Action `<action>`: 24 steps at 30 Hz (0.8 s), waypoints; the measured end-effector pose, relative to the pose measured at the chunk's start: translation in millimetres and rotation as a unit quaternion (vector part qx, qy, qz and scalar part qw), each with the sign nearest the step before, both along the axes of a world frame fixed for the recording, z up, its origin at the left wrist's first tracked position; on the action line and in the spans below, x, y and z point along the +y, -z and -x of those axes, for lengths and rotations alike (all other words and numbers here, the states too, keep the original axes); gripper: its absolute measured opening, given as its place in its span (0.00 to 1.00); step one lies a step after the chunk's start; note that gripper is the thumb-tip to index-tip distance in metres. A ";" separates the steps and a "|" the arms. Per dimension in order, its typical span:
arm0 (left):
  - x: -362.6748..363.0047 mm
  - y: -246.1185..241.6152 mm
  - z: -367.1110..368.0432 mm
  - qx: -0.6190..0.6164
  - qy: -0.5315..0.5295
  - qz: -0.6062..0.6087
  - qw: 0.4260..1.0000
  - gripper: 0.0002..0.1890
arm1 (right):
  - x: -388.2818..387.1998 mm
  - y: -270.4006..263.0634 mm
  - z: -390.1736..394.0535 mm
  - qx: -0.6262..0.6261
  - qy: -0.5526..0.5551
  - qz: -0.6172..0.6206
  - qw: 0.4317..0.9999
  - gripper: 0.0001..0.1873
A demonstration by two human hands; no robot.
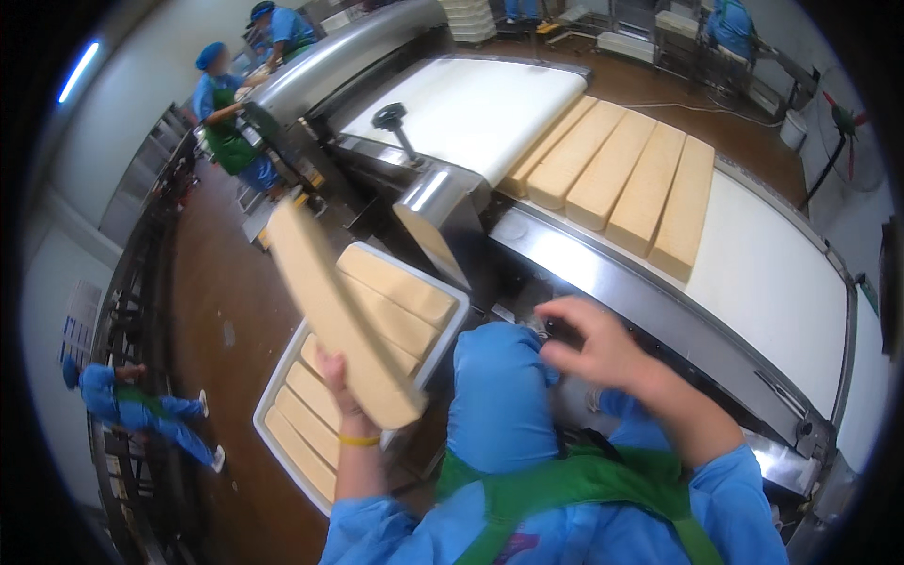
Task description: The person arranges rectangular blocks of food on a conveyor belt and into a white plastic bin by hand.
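Note:
My left hand (346, 388) grips a long, pale dough-like block (339, 318) near its lower end, tilted above a white tray. Several similar blocks lie side by side in the tray (261, 402). My right hand (593, 346) is raised beside the conveyor's near side, fingers apart and curled, holding nothing. On the white conveyor belt (770, 282), several long blocks (635, 183) rest in a row, close together. What exactly the blocks are made of cannot be told.
A metal roller housing (339, 56) spans the machine's far end. A black knob (390, 116) and a metal cover (441, 205) stand between the tray and the belt. Several co-workers are farther off, one person (233, 120) near the housing. White crates (470, 21) are stacked behind.

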State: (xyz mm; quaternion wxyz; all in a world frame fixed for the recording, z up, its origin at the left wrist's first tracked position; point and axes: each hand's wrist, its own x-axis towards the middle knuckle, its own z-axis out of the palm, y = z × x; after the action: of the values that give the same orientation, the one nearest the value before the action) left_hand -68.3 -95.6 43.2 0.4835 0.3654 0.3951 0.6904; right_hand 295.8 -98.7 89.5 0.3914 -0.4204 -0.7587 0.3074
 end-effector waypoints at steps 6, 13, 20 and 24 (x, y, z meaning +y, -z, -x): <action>27.0 -74.7 -160.2 0.004 0.260 -0.232 0.937 0.47 | -36.5 -14.3 41.4 0.319 -0.058 0.132 0.937 0.58; 77.1 -4.2 -112.9 0.364 0.115 -0.103 0.918 0.24 | -24.4 -8.4 -131.5 0.178 0.396 -0.074 0.898 0.45; 78.8 101.8 17.7 0.637 -0.148 0.182 0.734 0.26 | -18.5 59.5 -264.0 -0.248 0.541 0.063 0.801 0.36; 65.5 115.2 44.3 0.602 -0.202 0.370 0.678 0.34 | 17.9 59.3 -199.2 -0.233 0.515 0.017 0.825 0.31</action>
State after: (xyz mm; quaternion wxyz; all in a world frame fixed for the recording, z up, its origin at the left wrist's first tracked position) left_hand -112.6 -30.1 -72.0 0.0860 0.4043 0.8884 0.1999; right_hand 495.0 -80.8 30.2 0.2969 -0.8156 -0.4955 -0.0330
